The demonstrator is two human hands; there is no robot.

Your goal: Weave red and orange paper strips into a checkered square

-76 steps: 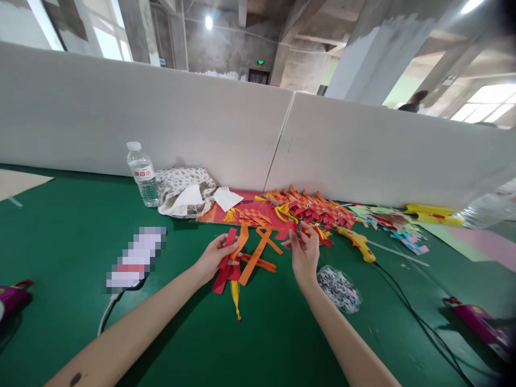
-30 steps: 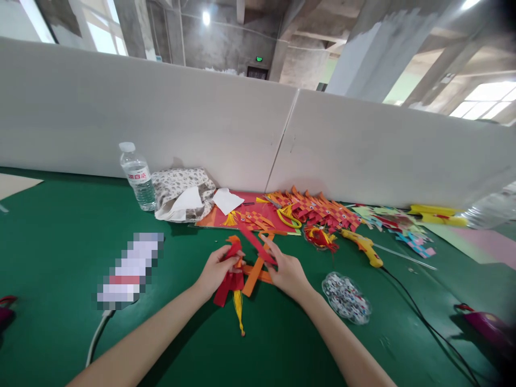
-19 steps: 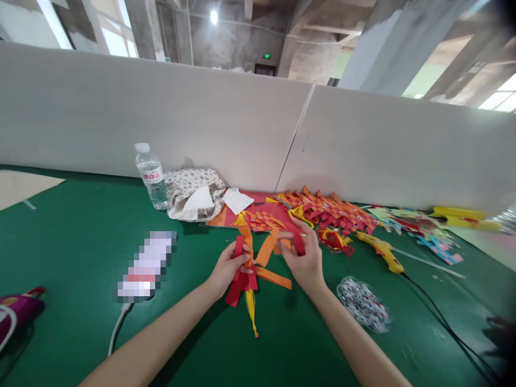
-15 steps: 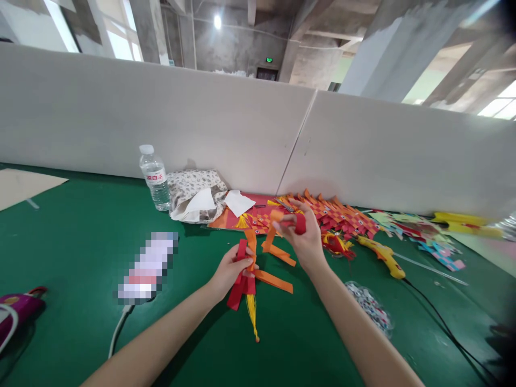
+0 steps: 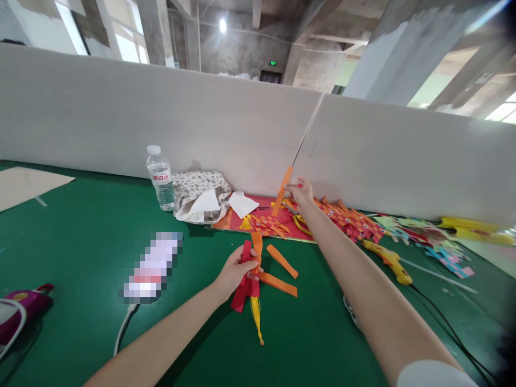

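My left hand [image 5: 235, 273] is closed around a bundle of folded red paper strips [image 5: 241, 294] and orange paper strips [image 5: 278, 284] that cross one another. From the bundle's lower end hangs a yellow tassel [image 5: 256, 320]. Farther off, near the partition, my right hand [image 5: 301, 193] pinches a long orange paper strip [image 5: 282, 191] that stands tilted upward. A bit of red shows among its fingers. One loose orange strip [image 5: 282, 261] lies on the green table between the hands. Behind the right hand are yellow-handled scissors [image 5: 299, 221], partly covered.
Woven red-orange paper fish [image 5: 346, 217] are piled by the partition [image 5: 226, 118]. A water bottle [image 5: 160, 180] and a tissue pouch [image 5: 201, 196] stand at the back left. On the right lies a yellow glue gun [image 5: 389, 260] with its cord; a phone [image 5: 153, 266] charges at left.
My right hand has moved away toward the partition, raising the orange strip, and its red roll now shows less. The left hand keeps hold of the bundle. My right forearm now hides most of the dish.
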